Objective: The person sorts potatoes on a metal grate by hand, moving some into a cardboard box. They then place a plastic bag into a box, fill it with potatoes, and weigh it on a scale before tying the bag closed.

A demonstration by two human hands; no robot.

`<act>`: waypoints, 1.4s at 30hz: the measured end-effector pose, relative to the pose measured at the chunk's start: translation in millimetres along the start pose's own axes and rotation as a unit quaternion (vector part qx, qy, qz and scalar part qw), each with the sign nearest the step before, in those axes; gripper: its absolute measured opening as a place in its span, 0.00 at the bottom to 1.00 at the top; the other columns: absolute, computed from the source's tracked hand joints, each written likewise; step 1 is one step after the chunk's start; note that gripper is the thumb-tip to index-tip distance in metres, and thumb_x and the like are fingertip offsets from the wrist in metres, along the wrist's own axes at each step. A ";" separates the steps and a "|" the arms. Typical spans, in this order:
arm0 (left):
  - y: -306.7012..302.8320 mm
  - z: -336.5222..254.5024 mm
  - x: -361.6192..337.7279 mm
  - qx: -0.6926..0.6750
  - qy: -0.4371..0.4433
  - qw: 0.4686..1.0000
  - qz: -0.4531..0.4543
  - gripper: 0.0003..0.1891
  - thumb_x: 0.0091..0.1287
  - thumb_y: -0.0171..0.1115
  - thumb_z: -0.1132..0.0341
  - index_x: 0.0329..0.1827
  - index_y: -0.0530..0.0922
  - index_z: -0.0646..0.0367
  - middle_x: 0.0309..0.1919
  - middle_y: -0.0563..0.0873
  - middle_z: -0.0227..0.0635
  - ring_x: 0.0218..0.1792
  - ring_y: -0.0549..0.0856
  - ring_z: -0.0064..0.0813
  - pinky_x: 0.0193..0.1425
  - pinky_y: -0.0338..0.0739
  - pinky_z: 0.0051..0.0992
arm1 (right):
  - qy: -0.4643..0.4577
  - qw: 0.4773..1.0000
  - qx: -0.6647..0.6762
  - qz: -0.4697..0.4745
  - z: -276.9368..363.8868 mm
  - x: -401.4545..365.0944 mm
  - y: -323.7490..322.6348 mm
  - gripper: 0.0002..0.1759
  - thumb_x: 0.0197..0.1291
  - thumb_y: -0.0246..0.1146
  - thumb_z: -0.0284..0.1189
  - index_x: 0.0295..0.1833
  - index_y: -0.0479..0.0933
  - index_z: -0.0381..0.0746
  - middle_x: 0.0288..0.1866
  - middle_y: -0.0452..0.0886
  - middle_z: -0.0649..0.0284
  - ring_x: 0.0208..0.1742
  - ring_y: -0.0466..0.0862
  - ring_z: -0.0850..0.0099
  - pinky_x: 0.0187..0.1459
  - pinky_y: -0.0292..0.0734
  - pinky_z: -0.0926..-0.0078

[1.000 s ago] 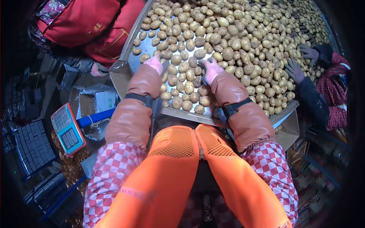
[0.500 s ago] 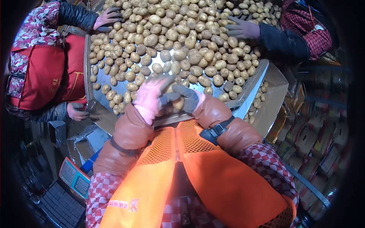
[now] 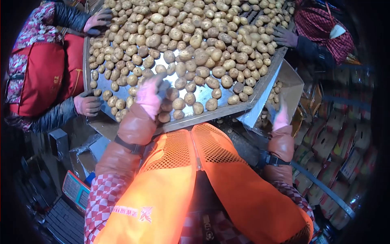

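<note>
My left hand (image 3: 149, 95), in a pink glove with grey fingers, is over the potatoes (image 3: 189, 98) at the near side of the metal sorting tray (image 3: 221, 112). Its fingers are somewhat blurred but look stretched out, and no potato shows in them. Out to the right, my right hand (image 3: 280, 116) is at the cardboard box (image 3: 293, 83) beside the tray. Its blurred fingers are spread apart above potatoes (image 3: 277, 90) lying in that box. Several loose potatoes lie between my left hand and the tray's front rim.
A co-worker's two gloved hands (image 3: 97, 20) (image 3: 87, 104) rest at the tray's left edge. Another person's gloved hand (image 3: 285, 36) touches potatoes at the right. A scale (image 3: 76, 191) stands low left; stacked cartons (image 3: 329, 134) fill the right side.
My hands were together holding a potato at the tray's front. They have parted: the right moved to the box, the left stayed over the tray. The right co-worker's hand drew back.
</note>
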State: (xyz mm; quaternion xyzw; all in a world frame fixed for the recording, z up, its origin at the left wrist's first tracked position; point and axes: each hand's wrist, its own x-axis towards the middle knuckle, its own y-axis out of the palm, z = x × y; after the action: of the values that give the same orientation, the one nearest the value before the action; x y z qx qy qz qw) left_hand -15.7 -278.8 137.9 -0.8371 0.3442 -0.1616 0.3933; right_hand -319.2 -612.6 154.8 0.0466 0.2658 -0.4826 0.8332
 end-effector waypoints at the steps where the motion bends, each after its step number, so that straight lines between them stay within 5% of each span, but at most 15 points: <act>1: 11.1 4.6 4.7 0.032 0.056 0.998 0.015 0.26 0.64 0.66 0.66 0.67 0.75 0.54 0.61 0.81 0.48 0.64 0.77 0.50 0.71 0.68 0.43 | 0.078 0.984 0.142 -0.071 37.6 -18.8 44.6 0.33 0.68 0.59 0.43 0.74 0.66 0.41 0.67 0.73 0.56 0.64 0.77 0.65 0.59 0.73 0.67; 5: 13.9 41.9 6.1 0.261 0.027 0.953 0.149 0.37 0.63 0.61 0.38 0.75 0.67 0.38 0.76 0.63 0.44 0.77 0.57 0.56 0.77 0.45 0.64 | -0.339 0.891 -0.278 0.121 -8.2 24.9 126.4 0.23 0.61 0.69 0.27 0.62 0.78 0.39 0.58 0.83 0.51 0.61 0.82 0.62 0.63 0.75 0.68; 10: 0.0 100.3 -78.1 0.260 -0.096 0.960 0.032 0.33 0.64 0.63 0.44 0.73 0.69 0.34 0.75 0.65 0.43 0.77 0.56 0.59 0.75 0.49 0.67 | -0.455 0.812 -0.340 0.131 5.5 42.6 193.8 0.27 0.58 0.69 0.32 0.64 0.77 0.41 0.59 0.81 0.49 0.64 0.80 0.55 0.65 0.73 0.65; 12: 4.6 97.7 -99.4 0.156 -0.103 0.982 0.007 0.32 0.63 0.64 0.45 0.72 0.70 0.36 0.74 0.66 0.41 0.75 0.58 0.60 0.75 0.48 0.67 | -0.492 0.777 -0.369 0.132 -10.8 44.3 228.6 0.32 0.58 0.69 0.36 0.68 0.73 0.43 0.71 0.71 0.47 0.74 0.68 0.51 0.73 0.64 0.54; 15: 17.3 64.2 -109.1 0.195 -0.089 0.976 0.047 0.31 0.62 0.65 0.46 0.70 0.73 0.40 0.73 0.68 0.40 0.75 0.60 0.58 0.74 0.51 0.65 | -0.348 0.711 -0.605 0.085 -24.7 3.5 298.7 0.45 0.56 0.68 0.54 0.76 0.65 0.48 0.84 0.47 0.53 0.83 0.41 0.43 0.70 0.44 0.20; 19: 23.6 61.1 -115.0 0.156 -0.114 0.981 0.015 0.28 0.64 0.64 0.49 0.68 0.75 0.41 0.71 0.71 0.40 0.74 0.61 0.57 0.74 0.55 0.60 | -0.445 0.616 -0.598 0.255 -28.6 -14.5 328.5 0.38 0.58 0.66 0.47 0.74 0.67 0.52 0.77 0.63 0.55 0.79 0.57 0.50 0.72 0.48 0.30; 21: 31.4 62.0 -110.6 0.058 -0.212 0.975 -0.027 0.27 0.65 0.64 0.50 0.67 0.75 0.43 0.70 0.72 0.39 0.73 0.64 0.55 0.74 0.57 0.58 | -0.450 0.615 -0.573 0.301 -36.0 -9.3 331.3 0.37 0.59 0.65 0.45 0.74 0.67 0.51 0.77 0.63 0.56 0.79 0.57 0.50 0.73 0.49 0.34; 24: 14.1 34.4 -92.8 0.162 0.027 0.984 -0.066 0.25 0.64 0.65 0.55 0.64 0.77 0.48 0.68 0.74 0.37 0.69 0.71 0.46 0.72 0.59 0.55 | -0.477 0.640 -0.492 0.347 -35.1 -13.8 317.7 0.31 0.63 0.64 0.36 0.72 0.70 0.47 0.73 0.70 0.55 0.76 0.63 0.49 0.75 0.57 0.45; 26: 6.0 54.0 -94.4 0.161 0.012 0.986 -0.041 0.25 0.63 0.66 0.56 0.63 0.77 0.49 0.67 0.74 0.38 0.69 0.72 0.46 0.71 0.59 0.55 | -0.475 0.730 -0.283 0.401 -26.4 -6.9 292.6 0.24 0.65 0.64 0.30 0.68 0.75 0.43 0.65 0.78 0.54 0.67 0.76 0.55 0.68 0.70 0.57; 28: 7.0 85.2 -100.6 0.165 -0.026 0.985 -0.051 0.21 0.61 0.67 0.58 0.58 0.80 0.49 0.65 0.77 0.39 0.64 0.76 0.46 0.67 0.65 0.53 | -0.237 0.856 -0.232 0.397 -11.7 -9.0 256.9 0.20 0.68 0.64 0.27 0.64 0.78 0.38 0.56 0.84 0.56 0.55 0.84 0.64 0.59 0.78 0.73; 31: -4.4 106.6 -103.1 0.221 -0.143 0.950 -0.169 0.16 0.62 0.66 0.60 0.54 0.83 0.48 0.54 0.84 0.39 0.55 0.82 0.44 0.60 0.74 0.45 | -0.126 0.928 -0.202 0.286 -18.6 13.7 215.9 0.20 0.69 0.61 0.27 0.65 0.77 0.37 0.48 0.84 0.61 0.45 0.81 0.76 0.48 0.78 0.79; 34: -54.3 117.3 -48.8 0.244 -0.196 0.928 -0.200 0.15 0.66 0.61 0.63 0.56 0.83 0.48 0.50 0.86 0.42 0.52 0.84 0.46 0.57 0.76 0.44 | -0.072 0.935 -0.269 0.220 -16.1 5.0 206.2 0.20 0.66 0.62 0.25 0.64 0.78 0.39 0.40 0.83 0.64 0.39 0.80 0.78 0.41 0.78 0.78; 38: -69.6 185.2 28.9 0.251 -0.370 0.893 -0.056 0.19 0.74 0.46 0.62 0.61 0.79 0.55 0.57 0.84 0.48 0.59 0.83 0.48 0.64 0.76 0.43 | -0.334 0.761 -0.489 0.263 -49.3 -39.7 233.3 0.27 0.63 0.64 0.25 0.69 0.73 0.39 0.50 0.83 0.59 0.51 0.82 0.73 0.53 0.78 0.74; 40: -70.9 178.7 47.0 0.255 -0.387 0.886 -0.025 0.19 0.73 0.47 0.63 0.61 0.79 0.54 0.59 0.82 0.49 0.60 0.82 0.47 0.65 0.75 0.42 | -0.252 0.765 -0.512 0.298 -28.8 -43.5 235.6 0.28 0.64 0.66 0.33 0.70 0.72 0.42 0.55 0.84 0.54 0.55 0.83 0.65 0.58 0.77 0.70; 42: -66.9 173.7 52.3 0.261 -0.403 0.877 0.007 0.19 0.72 0.47 0.64 0.62 0.79 0.53 0.61 0.81 0.50 0.61 0.82 0.46 0.66 0.75 0.41 | -0.101 0.859 -0.324 0.382 -34.2 -36.6 225.5 0.29 0.64 0.66 0.30 0.71 0.70 0.43 0.55 0.83 0.56 0.54 0.83 0.67 0.58 0.77 0.72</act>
State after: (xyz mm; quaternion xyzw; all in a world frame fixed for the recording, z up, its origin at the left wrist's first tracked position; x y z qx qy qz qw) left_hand 145.6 -190.2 78.5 -0.6942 0.1075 0.1086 0.7034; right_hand -160.2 -453.2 103.1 -0.1772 0.2831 -0.0147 0.9425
